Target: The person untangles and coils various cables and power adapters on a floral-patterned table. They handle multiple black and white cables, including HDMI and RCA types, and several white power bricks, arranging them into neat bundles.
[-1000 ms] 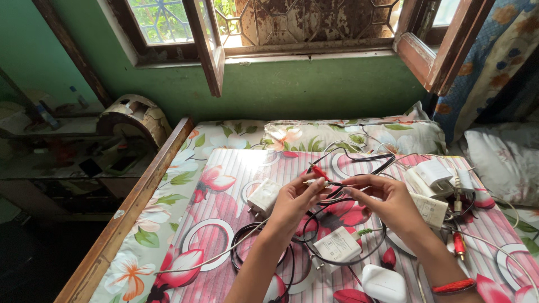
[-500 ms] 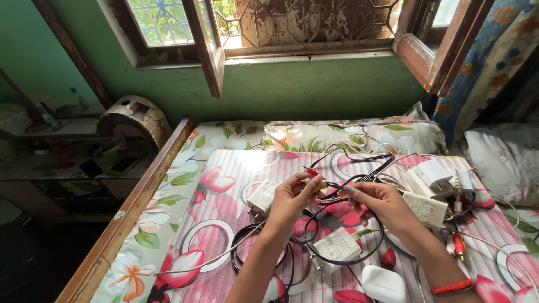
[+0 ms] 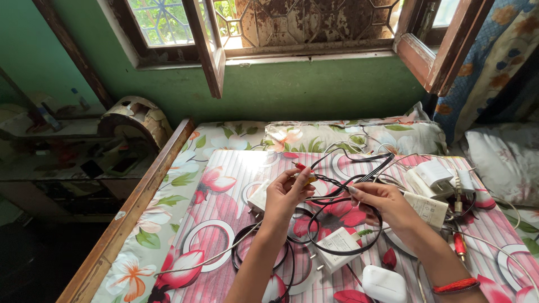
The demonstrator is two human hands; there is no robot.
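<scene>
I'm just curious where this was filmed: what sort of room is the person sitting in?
Most likely a bedroom in a home: a wooden-framed bed with a floral sheet, pillows at its head, and an open wooden window in a green wall.

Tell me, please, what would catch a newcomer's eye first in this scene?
Mid-picture, the left hand and right hand pull apart a tangled black cable with red and yellow plugs. White chargers lie scattered on the pink flowered sheet. Behind, a wooden window stands open in a green wall.
</scene>
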